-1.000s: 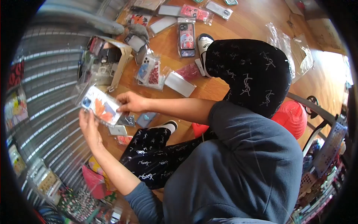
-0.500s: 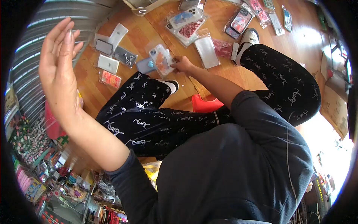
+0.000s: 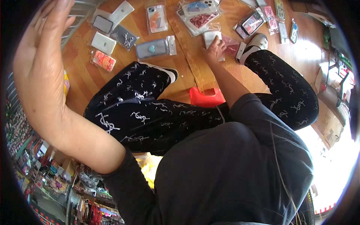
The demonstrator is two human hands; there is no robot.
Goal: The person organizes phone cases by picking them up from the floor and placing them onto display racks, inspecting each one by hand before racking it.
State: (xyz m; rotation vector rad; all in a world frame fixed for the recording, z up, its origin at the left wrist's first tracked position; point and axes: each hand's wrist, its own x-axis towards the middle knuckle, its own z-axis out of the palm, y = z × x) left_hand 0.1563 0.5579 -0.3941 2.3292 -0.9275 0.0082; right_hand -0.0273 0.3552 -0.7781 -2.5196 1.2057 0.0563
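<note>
My left hand [image 3: 39, 63] is raised at the upper left, close to the camera, fingers stretched out and holding nothing. On the wooden floor, my right hand [image 3: 215, 49] lies over a whitish packaged phone case [image 3: 209, 35], fingers a little apart, hiding part of it. Beside it is a dark pink packet [image 3: 230, 45]. To the left are a blue-grey phone case with a heart [image 3: 151, 49] and a clear phone case with an orange print [image 3: 156, 18], both bagged. Above my right hand sits a pile of bagged phone cases [image 3: 198, 17].
More packaged cases lie at the left, including a red-orange patterned one [image 3: 104, 60], and at the upper right [image 3: 251, 24]. My legs, in black patterned trousers [image 3: 150, 112], frame the floor, with a red plastic object [image 3: 206, 97] between them. Crowded shelves [image 3: 56, 180] stand lower left.
My right hand has let go of the orange-print case, now lying farther up the floor, and moved right onto the whitish case. My left hand appears higher and closer.
</note>
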